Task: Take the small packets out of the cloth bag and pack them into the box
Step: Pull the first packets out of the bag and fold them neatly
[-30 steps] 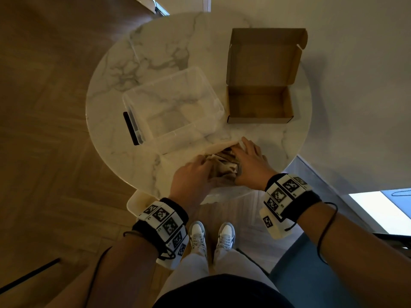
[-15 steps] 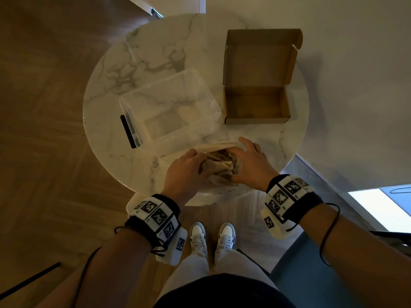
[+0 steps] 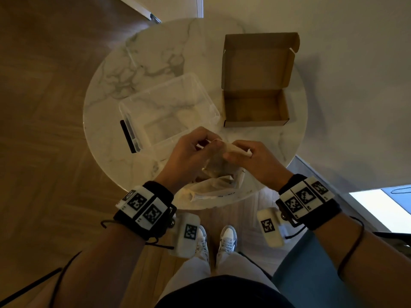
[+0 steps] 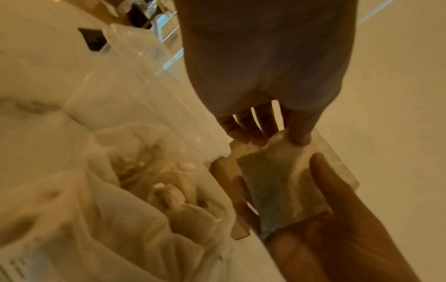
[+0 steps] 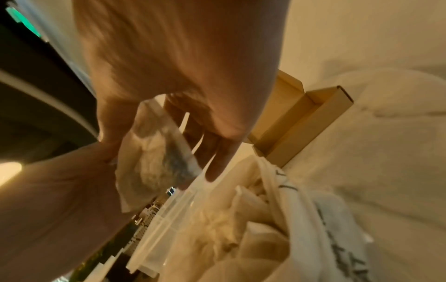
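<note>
One packet (image 3: 219,160) hung between both our hands, lifted clear above the mouth of the cloth bag (image 3: 213,187), which lay slumped at the near edge of the marble table (image 3: 106,103). We had the pkt pinched at both ends: left hand (image 3: 189,152) w/ thumb and fingers curled on one edge, right hand (image 3: 253,158) nipping the opposite edge. In the left wrist view the packet (image 4: 277,187) looked flat and squarish, pale w/ a darker fill; its long axis ran roughly left-to-right between the hands, though blur made the exact outline hard to read.

Key relation — the cardboard box (image 3: 255,107) sat ahead and slightly to the right of the pkt, lid flap standing open at the far side, near wall low. So our right hand was the nearer one, and we judged the drop to be a short forward carry by it over that near wall. We saw nothing in the box interior, so room there was ample; the upright lid at the back would stop an overshoot.

Clear plastic bin (image 3: 169,112) stood ahead-left, close beside the box and touching or nearly touching the bag's far edge — it crowded the left hand's path but not the right's. More packets (image 5: 251,208) showed inside the bag mouth, so we judged the job barely begun. Bag overhung near the table rim, so a tug could drag it off.
</note>
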